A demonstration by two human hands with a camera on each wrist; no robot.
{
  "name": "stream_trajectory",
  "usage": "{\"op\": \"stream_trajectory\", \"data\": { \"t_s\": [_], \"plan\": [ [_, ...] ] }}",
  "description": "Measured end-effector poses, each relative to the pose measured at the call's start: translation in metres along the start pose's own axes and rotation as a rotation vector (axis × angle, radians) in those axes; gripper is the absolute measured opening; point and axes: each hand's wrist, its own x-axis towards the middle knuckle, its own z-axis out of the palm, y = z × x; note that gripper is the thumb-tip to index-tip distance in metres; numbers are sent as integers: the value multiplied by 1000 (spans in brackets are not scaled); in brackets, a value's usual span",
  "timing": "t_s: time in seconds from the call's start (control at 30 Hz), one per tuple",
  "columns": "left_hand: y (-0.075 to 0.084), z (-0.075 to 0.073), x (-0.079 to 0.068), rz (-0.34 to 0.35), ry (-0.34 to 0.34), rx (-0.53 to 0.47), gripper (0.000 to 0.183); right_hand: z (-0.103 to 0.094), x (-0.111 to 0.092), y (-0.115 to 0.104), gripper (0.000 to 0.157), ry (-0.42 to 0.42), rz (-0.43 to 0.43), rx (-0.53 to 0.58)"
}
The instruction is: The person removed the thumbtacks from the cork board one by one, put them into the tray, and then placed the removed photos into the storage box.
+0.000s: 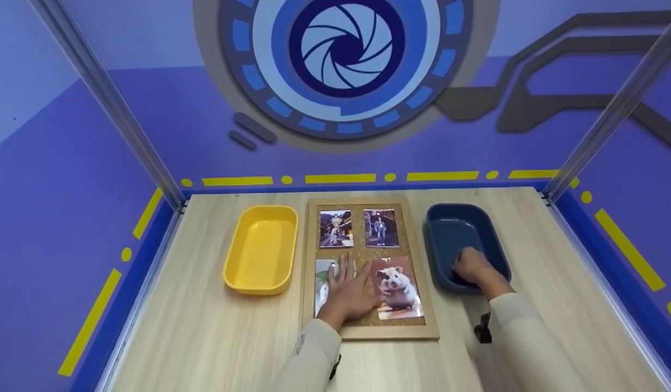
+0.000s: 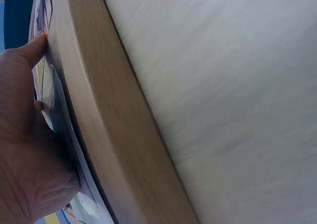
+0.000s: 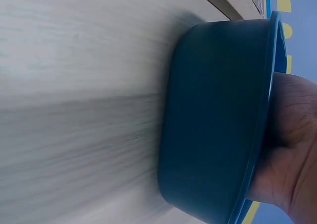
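Observation:
A wood-framed cork board (image 1: 369,331) lies flat with several photos on it. My left hand (image 1: 350,294) rests on its lower half with fingers spread, partly covering a photo with green and white (image 1: 321,288). The thumb reaches to the edge of a hamster photo (image 1: 398,288). Above are two photos of standing figures, one at the upper left (image 1: 336,228) and one at the upper right (image 1: 381,227). My right hand (image 1: 473,267) reaches down into a dark blue tray (image 3: 213,115) with bent fingers. The tray wall hides its fingertips in the right wrist view, and I cannot tell whether they hold anything.
A yellow tray (image 1: 260,250) stands left of the board on the light wood table (image 1: 194,337). Blue-purple panels (image 1: 166,120) with metal corner posts (image 1: 602,120) close in the back and both sides.

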Motion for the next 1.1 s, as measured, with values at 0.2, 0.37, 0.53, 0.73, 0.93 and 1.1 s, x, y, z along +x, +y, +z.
{"op": "stream_trajectory", "data": {
  "t_s": [0.2,0.37,0.53,0.73,0.93,1.1],
  "plan": [
    [-1,0,-2,7,8,-22,104,-5,1,-3,35,-42,1,-32],
    [-2,2,-1,17,24,-9,105,-12,1,-5,32,-79,-28,-90],
    [-3,2,-1,19,21,-10,105,-12,3,-1,34,-98,-43,-63],
    [-4,2,1,17,28,17,104,-11,3,1,35,-85,-54,-15],
    [-2,0,-1,6,9,19,104,-9,-1,1,36,-74,-80,17],
    [0,0,-1,3,-1,3,104,-11,-8,0,29,-62,-82,8]
  ]
}}
